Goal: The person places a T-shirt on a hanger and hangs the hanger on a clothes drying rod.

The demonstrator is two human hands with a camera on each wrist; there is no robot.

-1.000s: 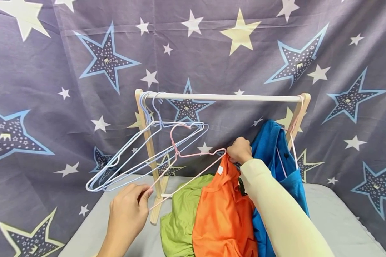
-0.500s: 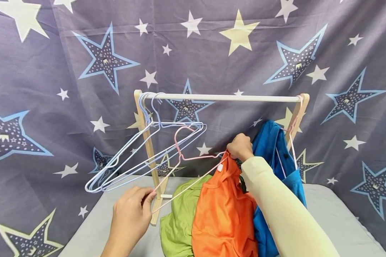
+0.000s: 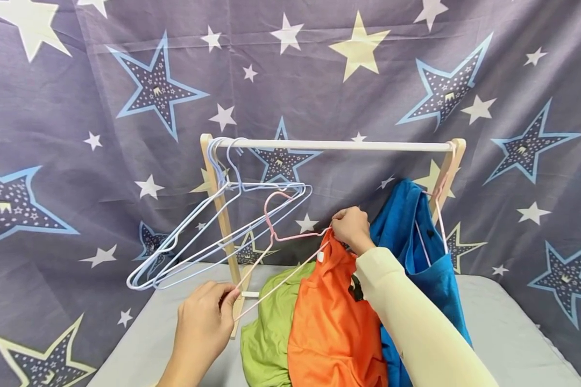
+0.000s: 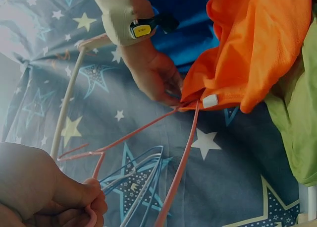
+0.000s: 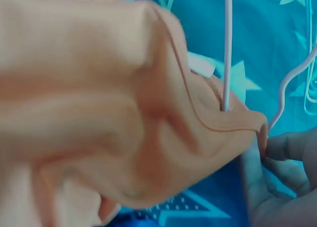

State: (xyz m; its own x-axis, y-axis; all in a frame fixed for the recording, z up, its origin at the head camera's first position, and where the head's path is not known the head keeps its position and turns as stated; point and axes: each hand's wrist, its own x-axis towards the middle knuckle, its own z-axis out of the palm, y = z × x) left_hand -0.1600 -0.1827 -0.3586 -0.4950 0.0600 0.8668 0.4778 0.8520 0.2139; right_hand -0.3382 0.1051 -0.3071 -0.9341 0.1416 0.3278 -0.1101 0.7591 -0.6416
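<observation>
My left hand [image 3: 203, 322] pinches one end of a pink wire hanger [image 3: 297, 236], whose hook points up. The hanger's far arm reaches the neck opening of an orange top [image 3: 334, 322], which has a white tag [image 3: 320, 257] inside. With thumb and fingers, my right hand [image 3: 351, 226] pinches the top's edge right at that hanger end. In the right wrist view the fabric [image 5: 138, 113] drapes over the hanger tip, and the tip itself is hidden. From the left wrist view, the hanger's lower bar [image 4: 181, 172] runs into the opening beside the tag.
Several blue and white hangers [image 3: 232, 236] hang at the left of a wooden rack [image 3: 329, 145]. A blue garment [image 3: 397, 226] hangs on a pink hanger at its right end. A green garment [image 3: 271, 333] lies on the grey bed surface [image 3: 508, 328], left of the orange top.
My right hand has shifted left with the orange top's edge, bringing it further along the hanger. My left hand has moved slightly right, still holding the hanger.
</observation>
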